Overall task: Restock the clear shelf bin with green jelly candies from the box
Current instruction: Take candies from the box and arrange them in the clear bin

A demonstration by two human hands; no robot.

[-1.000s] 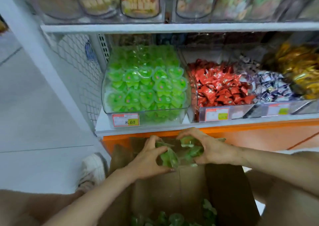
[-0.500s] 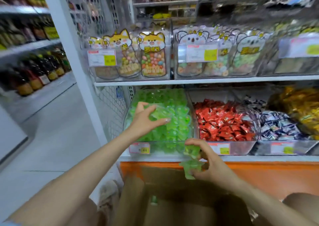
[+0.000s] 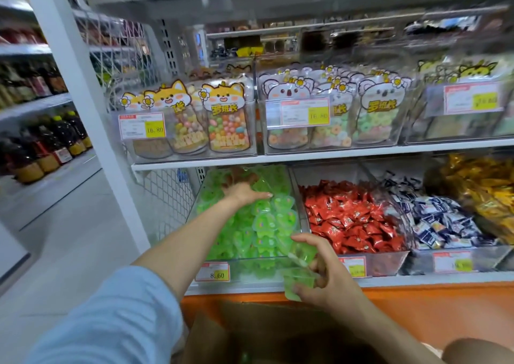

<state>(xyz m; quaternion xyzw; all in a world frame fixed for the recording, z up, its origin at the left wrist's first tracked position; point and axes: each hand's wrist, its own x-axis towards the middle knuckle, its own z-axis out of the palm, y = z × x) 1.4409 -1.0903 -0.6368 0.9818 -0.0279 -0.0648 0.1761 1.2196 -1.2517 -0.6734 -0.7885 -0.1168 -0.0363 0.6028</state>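
- Four clear bins stand side by side on the lower shelf. The leftmost, the clear shelf bin (image 3: 250, 266), is heaped nearly to its rim with green jelly candies (image 3: 261, 224) in small sealed cups.
- One price tag (image 3: 212, 272) on its front reads 8.60.
- The left hand (image 3: 244, 192) lies palm down on the heap toward the back of that bin, thumb stretched out. Its fingers are blurred, so whether they grip anything cannot be told.
- The right hand (image 3: 325, 277) pinches at least two green cups between thumb and curled fingers, just before the bin's front right corner and above the brown box (image 3: 219, 336).
- The other three bins hold red-wrapped sweets (image 3: 353, 219), blue-and-white sweets (image 3: 434, 219) and gold-wrapped sweets (image 3: 478, 185).
- The upper shelf carries three clear bins. The left one holds three fox-topped packs (image 3: 226, 119) and the middle one koala-topped packs (image 3: 381, 108). The tags on these two bins read 16.80.
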